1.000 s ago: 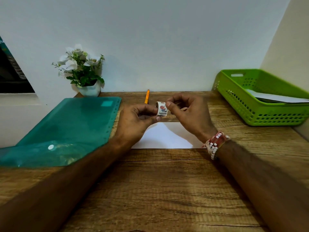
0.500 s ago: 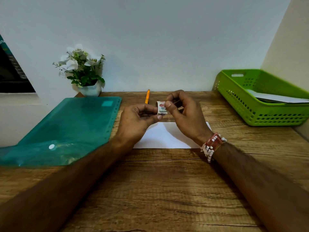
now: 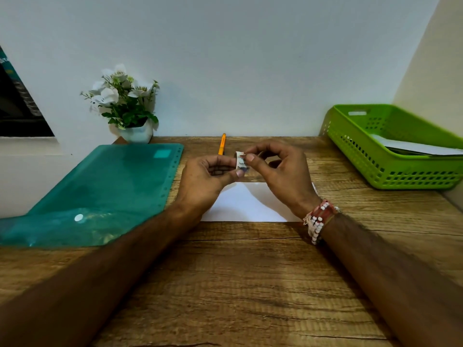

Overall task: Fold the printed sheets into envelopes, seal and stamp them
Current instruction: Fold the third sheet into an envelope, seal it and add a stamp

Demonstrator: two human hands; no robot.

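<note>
**Both hands on a stamp above the worktop**

A person seated at a wood-grain worktop (image 3: 225, 284) holds a small stamp (image 3: 241, 163) in the air between two bare hands. The left hand (image 3: 205, 179) pinches the stamp's near side between thumb and forefinger, its other fingers curled in toward the palm. The right hand (image 3: 283, 176) pinches the upper edge with the tips of its thumb and forefinger, the remaining fingers arched loosely behind. The stamp is white with a toothed edge and a printed design, bent into a slight curve; the print is too small to read.

Directly beneath the hands lies a white paper (image 3: 250, 204), flat on the worktop and partly covered by the wrists – whether it is a folded sheet or a finished envelope cannot be told from this angle. The stamp is held clear of it, not touching.

A beaded bracelet (image 3: 319, 219) in red and white circles the right wrist. To the left, a translucent teal folder (image 3: 105, 191) lies flat, its punched edge running just beside the left forearm. An orange pen (image 3: 221, 144) rests behind the hands, near the wall. At the back left corner stands a white pot of white flowers (image 3: 125, 101). On the right, well apart from the hands, a green perforated basket (image 3: 390, 171) holds a few white papers (image 3: 421, 147).
</note>
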